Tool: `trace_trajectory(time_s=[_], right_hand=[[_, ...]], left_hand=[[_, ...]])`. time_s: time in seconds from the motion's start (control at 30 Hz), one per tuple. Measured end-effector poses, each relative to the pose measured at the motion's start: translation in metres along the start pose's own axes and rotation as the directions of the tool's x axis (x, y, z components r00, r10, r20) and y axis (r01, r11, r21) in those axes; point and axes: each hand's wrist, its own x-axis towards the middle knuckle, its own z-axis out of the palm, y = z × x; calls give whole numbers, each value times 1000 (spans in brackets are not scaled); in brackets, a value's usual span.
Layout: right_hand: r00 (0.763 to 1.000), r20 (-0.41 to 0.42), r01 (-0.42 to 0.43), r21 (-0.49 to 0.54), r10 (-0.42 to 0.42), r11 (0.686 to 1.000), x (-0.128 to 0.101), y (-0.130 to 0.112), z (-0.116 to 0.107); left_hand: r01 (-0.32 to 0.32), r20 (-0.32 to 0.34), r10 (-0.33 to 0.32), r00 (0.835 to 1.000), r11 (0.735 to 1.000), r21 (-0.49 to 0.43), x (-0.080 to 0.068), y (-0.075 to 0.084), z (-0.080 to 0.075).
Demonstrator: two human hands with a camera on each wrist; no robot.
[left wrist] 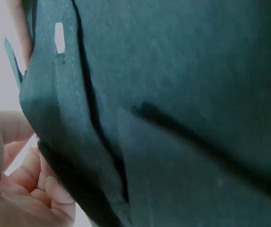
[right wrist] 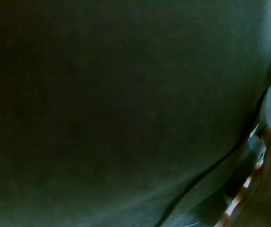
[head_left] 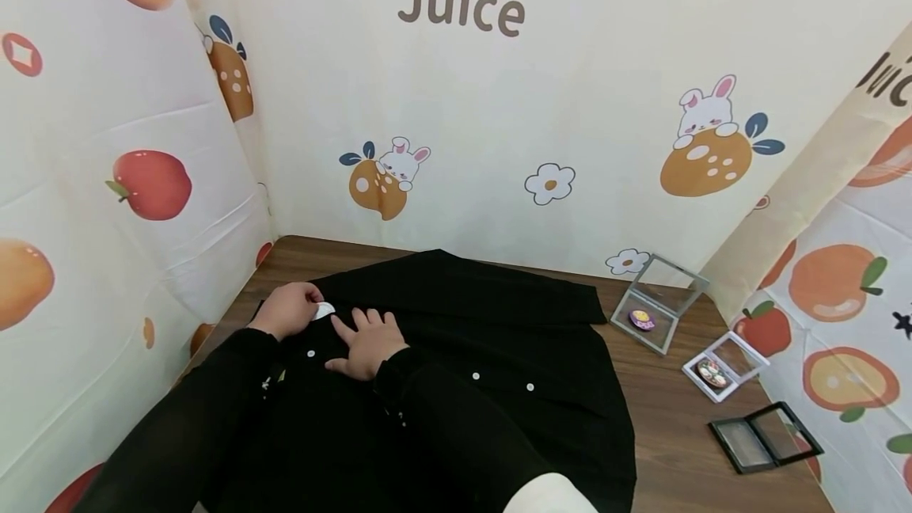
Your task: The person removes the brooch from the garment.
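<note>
A black button-up shirt lies spread over the table, small white buttons showing along its front. At its left end my left hand pinches the shirt's edge beside a small white piece, whose kind I cannot tell. The left wrist view shows that hand's curled fingers at the edge of the dark cloth, below one white button. My right hand rests on the shirt just to the right, its fingers spread. Dark fabric fills most of the right wrist view, with part of a hand at the right edge.
On the wooden table, right of the shirt, stand three opened hinged cases: a grey one, a white one and a black one. The grey and white cases each hold a small colourful oval piece. Printed curtains surround the table.
</note>
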Motion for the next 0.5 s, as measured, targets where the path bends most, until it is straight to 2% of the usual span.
trace_trajectory(time_s=[0.17, 0.5], right_hand=[[1000, -1, -4, -4, 4, 1000, 2, -1, 3], [1000, 18, -4, 10, 4, 1000, 2, 0, 1]], left_hand=[[-19, -13, 20, 1000, 1000, 11, -4, -3, -7], [26, -22, -26, 999, 1000, 14, -9, -10, -18]])
